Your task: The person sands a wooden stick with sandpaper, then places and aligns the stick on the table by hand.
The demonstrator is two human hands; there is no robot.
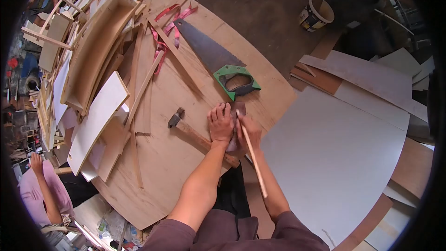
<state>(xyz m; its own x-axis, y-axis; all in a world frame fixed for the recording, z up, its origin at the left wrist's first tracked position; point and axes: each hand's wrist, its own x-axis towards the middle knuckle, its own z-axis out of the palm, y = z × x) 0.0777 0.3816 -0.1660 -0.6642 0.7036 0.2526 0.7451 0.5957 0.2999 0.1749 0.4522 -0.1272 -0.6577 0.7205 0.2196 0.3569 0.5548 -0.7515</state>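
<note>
My left hand (220, 123) lies flat, fingers together, pressing a small dark piece (239, 109) onto the plywood tabletop (176, 167). My right hand (248, 130) is beside it, closed around a thin wooden stick (253, 158) that slants back toward my body, its tip by the dark piece. A hammer (186, 130) with a wooden handle lies just left of my left hand, its handle running under my wrist. A handsaw with a green handle (234, 81) lies just beyond the hands.
Wood strips, boards and a curved plywood frame (93, 51) pile up on the left. Red ribbon (169, 23) lies near the saw blade. A large white sheet (334, 158) fills the right. A bucket (316, 14) stands far off. Another person in pink (37, 190) sits lower left.
</note>
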